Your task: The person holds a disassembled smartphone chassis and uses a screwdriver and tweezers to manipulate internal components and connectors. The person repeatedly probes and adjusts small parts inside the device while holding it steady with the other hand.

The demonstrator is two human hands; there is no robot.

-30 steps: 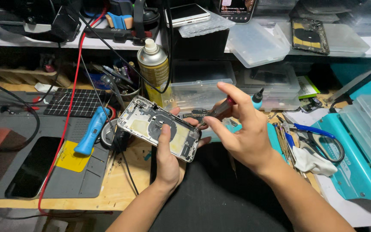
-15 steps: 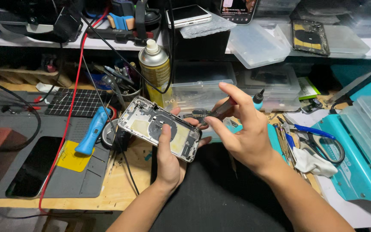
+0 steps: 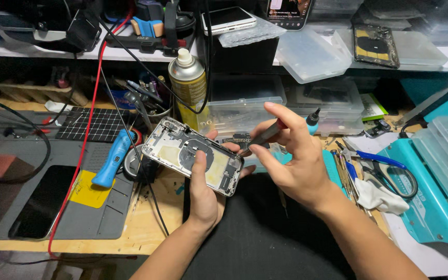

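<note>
your left hand (image 3: 206,194) grips the opened phone housing (image 3: 193,155), fingers wrapped under it and the thumb lying across its inner face, just below the round dark coil at its middle. the housing is held tilted above the front edge of the wooden bench (image 3: 146,223), its camera corner up toward the left and its lower end down toward the right. your right hand (image 3: 296,163) is closed in a pinch around a slim screwdriver (image 3: 278,129) with a dark shaft and a blue cap; the cap points up and to the right, and the tip comes down to the right-hand edge of the housing, at or right beside the frame there, though you cannot tell whether it sits in a screw. a small loose part (image 3: 239,138) shows just behind the tip. left of the housing a blue-handled tool (image 3: 112,158) lies on the grey work mat (image 3: 79,212), near a yellow patch (image 3: 92,189) and a dark phone screen (image 3: 40,199). behind the housing stands a yellow spray can (image 3: 189,88), with clear plastic boxes (image 3: 245,103) beside it. to the right of your right hand lie blue-handled scissors (image 3: 385,166) and a white cloth (image 3: 379,194), next to a teal tray (image 3: 431,207). a black mat (image 3: 255,238) lies beneath both wrists.
</note>
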